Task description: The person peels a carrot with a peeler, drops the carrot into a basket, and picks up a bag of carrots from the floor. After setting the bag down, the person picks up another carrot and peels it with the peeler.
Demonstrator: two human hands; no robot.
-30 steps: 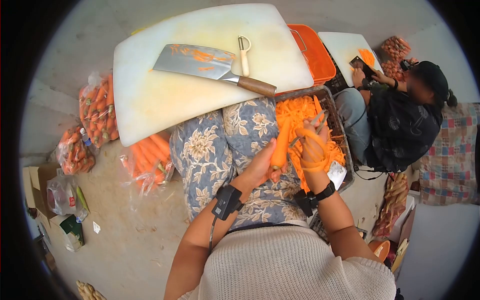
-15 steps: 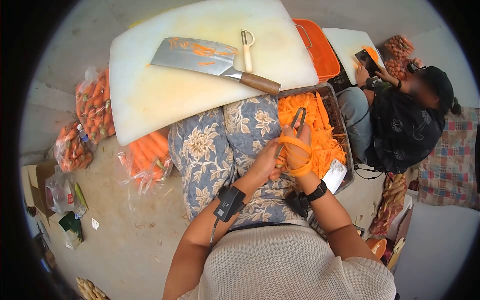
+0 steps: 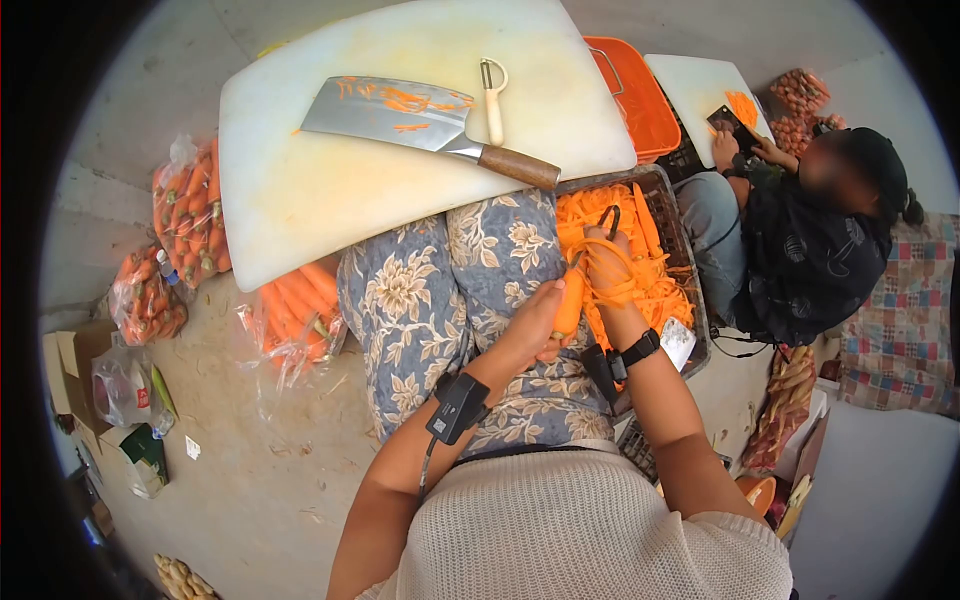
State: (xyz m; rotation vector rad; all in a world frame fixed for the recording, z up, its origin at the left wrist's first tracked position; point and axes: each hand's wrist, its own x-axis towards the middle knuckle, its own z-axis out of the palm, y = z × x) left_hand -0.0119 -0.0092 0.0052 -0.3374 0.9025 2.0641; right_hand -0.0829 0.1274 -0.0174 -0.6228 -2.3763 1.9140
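My left hand (image 3: 538, 318) is closed around a carrot (image 3: 569, 303), its peeled orange side facing up over my lap. Just to the right, my right hand (image 3: 606, 268) grips a peeler (image 3: 610, 217), whose metal loop sticks out past the fingers. Long orange peel strips (image 3: 625, 285) drape over the back of that hand and its wrist. Beneath lies a dark crate (image 3: 684, 250) filled with carrot peelings (image 3: 648, 235) and some whole carrots.
Ahead, a white cutting board (image 3: 290, 190) carries a cleaver (image 3: 390, 112) and a second peeler (image 3: 494, 105). Bagged carrots (image 3: 300, 310) stand on the floor to the left. An orange bin (image 3: 640, 100) sits behind the crate. At right, a co-worker (image 3: 815, 230) cuts on another board (image 3: 690, 80).
My right hand has moved away from my body along the carrot, turning the peeler. More of the carrot now shows between my hands. My left hand has barely moved.
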